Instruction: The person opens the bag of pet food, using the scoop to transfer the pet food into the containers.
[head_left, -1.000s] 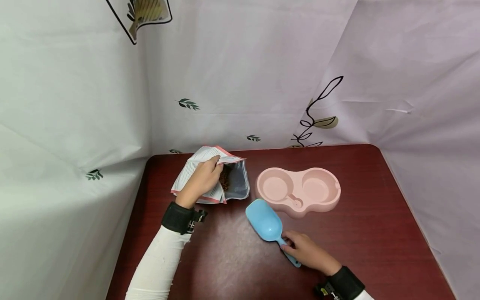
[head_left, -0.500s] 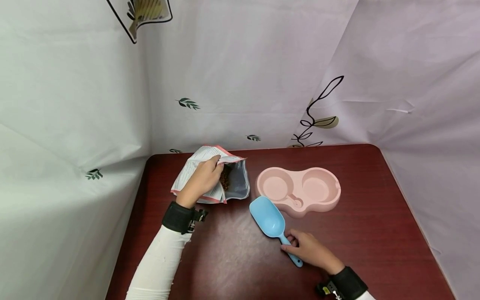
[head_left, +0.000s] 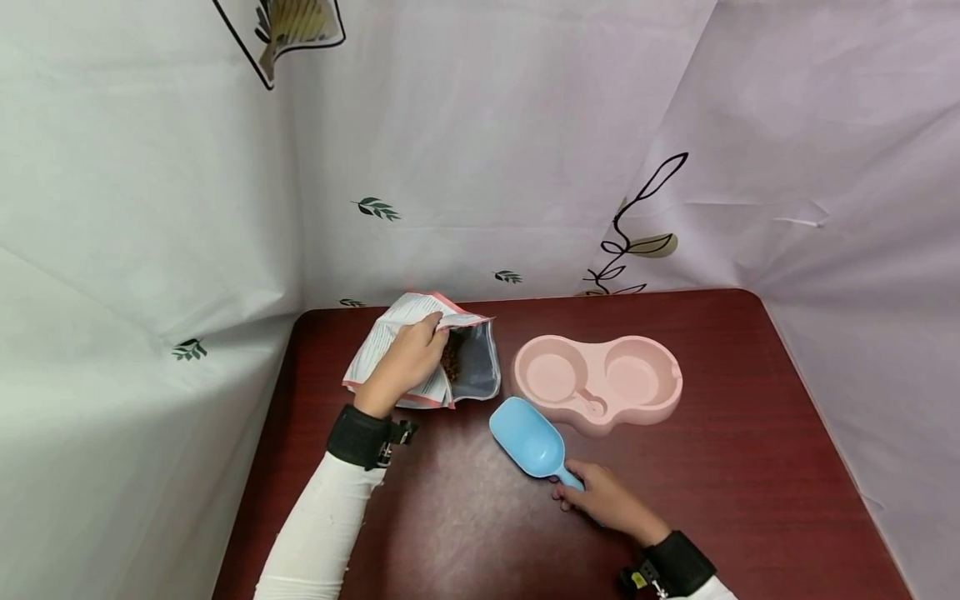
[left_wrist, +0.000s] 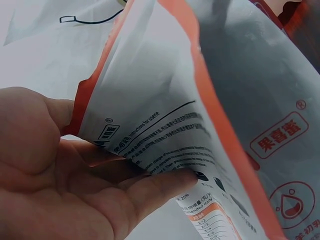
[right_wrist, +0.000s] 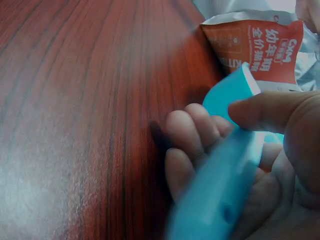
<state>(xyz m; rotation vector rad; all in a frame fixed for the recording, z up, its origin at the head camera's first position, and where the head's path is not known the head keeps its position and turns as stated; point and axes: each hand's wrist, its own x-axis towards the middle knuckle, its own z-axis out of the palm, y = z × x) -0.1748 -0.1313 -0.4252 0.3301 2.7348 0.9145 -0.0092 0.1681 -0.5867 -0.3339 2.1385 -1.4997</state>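
Scoop (head_left: 528, 439) sits gripped in the right hand (head_left: 606, 500), pink bowl (head_left: 596, 367) beyond, red table (head_left: 757, 475) stretching rightward to its edge; left hand (head_left: 407, 357) pinches the open bag (head_left: 396, 318) (near the cloth wall (head_left: 465, 150)).

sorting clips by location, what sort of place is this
Probably a small staged filming corner: creased leaf-print sheeting hangs behind and beside a dark red table, and black wristbands carry small devices. What room lies beyond the sheeting can't be seen.
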